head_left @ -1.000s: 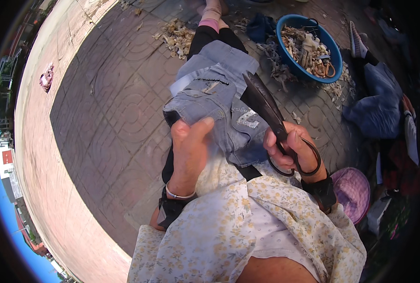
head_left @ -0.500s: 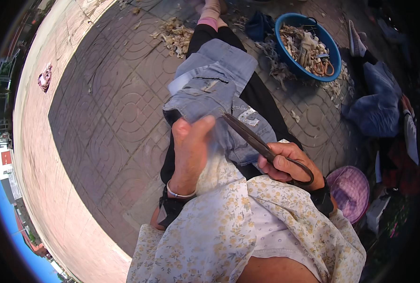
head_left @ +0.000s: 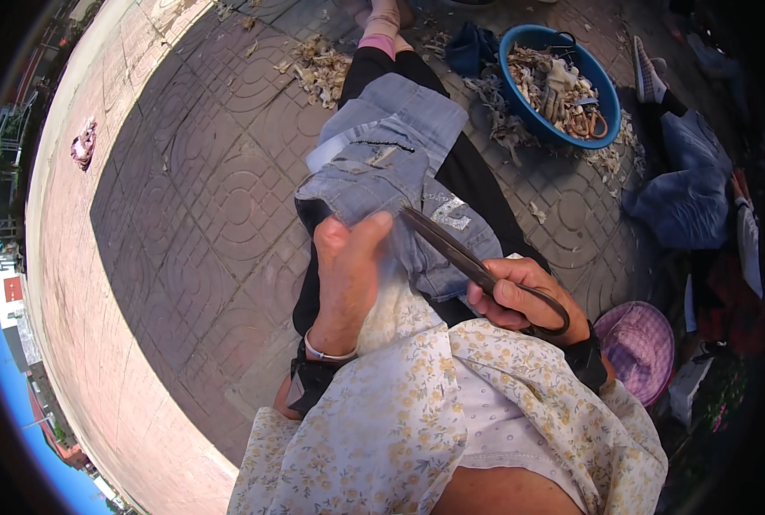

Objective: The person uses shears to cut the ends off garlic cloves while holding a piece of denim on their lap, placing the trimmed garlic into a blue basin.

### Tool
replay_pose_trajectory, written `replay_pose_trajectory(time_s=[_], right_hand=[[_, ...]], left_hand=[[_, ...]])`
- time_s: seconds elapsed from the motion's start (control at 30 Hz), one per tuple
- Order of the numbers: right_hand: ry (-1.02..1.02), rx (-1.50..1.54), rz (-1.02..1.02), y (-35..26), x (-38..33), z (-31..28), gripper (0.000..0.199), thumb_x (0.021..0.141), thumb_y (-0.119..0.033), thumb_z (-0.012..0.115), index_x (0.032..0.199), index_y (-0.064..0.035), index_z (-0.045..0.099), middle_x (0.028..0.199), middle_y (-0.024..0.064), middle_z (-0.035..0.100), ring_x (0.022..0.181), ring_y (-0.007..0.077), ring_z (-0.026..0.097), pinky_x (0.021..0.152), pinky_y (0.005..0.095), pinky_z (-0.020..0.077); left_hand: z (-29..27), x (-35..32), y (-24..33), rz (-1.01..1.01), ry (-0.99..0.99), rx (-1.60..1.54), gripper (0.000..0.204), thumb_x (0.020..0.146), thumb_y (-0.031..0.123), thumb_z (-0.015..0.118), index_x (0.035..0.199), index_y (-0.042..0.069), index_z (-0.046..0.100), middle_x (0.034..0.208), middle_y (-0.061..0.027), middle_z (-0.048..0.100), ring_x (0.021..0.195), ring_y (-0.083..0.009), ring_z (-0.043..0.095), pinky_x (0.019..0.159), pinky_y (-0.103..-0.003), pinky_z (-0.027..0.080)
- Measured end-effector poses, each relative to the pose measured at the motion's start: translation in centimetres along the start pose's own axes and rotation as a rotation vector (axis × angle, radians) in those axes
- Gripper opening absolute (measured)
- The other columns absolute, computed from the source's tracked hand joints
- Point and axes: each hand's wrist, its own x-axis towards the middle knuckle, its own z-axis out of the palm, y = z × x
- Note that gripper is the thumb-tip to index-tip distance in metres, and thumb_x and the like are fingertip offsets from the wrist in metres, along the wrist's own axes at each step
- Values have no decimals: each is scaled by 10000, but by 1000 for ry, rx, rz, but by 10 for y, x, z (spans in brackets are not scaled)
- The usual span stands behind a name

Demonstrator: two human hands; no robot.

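Light blue denim (head_left: pixel 382 167), with a dark frayed slit and a silvery patch, lies over my outstretched legs. My left hand (head_left: pixel 346 262) grips the near edge of that denim, thumb on top and the other fingers folded under, partly hidden. In my right hand (head_left: pixel 524 296) is a pair of dark metal scissors (head_left: pixel 447 245), fingers wrapped around the handle. The blades look closed together and point up and left, their tips at the denim just right of my left thumb. Whether the tips touch the cloth I cannot tell.
Beyond my knees to the right stands a blue basin (head_left: pixel 610 112) holding pale scraps and gloves. Loose scraps (head_left: pixel 321 70) litter the paving. A purple checked hat (head_left: pixel 636 354) sits by my right elbow. At the right, another person's denim-covered leg (head_left: pixel 683 206) shows.
Almost nothing differs. Both hands, the scissors and the denim keep nearly the same place, with only a very slight shift of the view.
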Motion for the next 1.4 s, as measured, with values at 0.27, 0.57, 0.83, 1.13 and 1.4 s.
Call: replay_pose_trajectory(time_s=[0.27,0.57,0.83,1.13,1.4], right_hand=[[11,18,7,-1,0,1,476,892,-458,560,960,13,581,638,6,489,467,15,352,400,189,217],[-8,47,-20,2,4,2,388,930,-385,535,966,-1,578,708,-9,489,515,13,361,425,175,245],[23,299,-199,15,24,8,417,970,-425,441,995,-21,541,785,8,493,516,13,357,399,160,264],[70,113,-203,-9,22,-4,483,926,-484,498,992,-9,553,731,26,513,478,10,369,380,163,241],[-110,71,-25,1,1,-8,332,945,-341,537,987,-13,568,713,-17,496,503,-2,350,426,163,242]], left_hand=[[2,0,0,-12,13,-32,72,805,12,576,789,82,571,753,28,587,656,-69,559,594,-230,417],[-6,0,-7,-57,12,-24,98,810,-6,557,894,37,582,903,-34,620,808,-118,602,753,-276,479],[-20,0,-30,-89,48,61,212,772,-65,562,959,30,583,963,-53,620,904,-137,595,835,-304,462],[-18,0,-6,-39,-46,106,169,798,41,585,949,-16,634,897,-3,613,820,-77,563,734,-237,438],[0,1,2,-25,21,-11,114,797,-27,562,740,71,556,755,-1,587,672,-88,554,638,-247,426]])
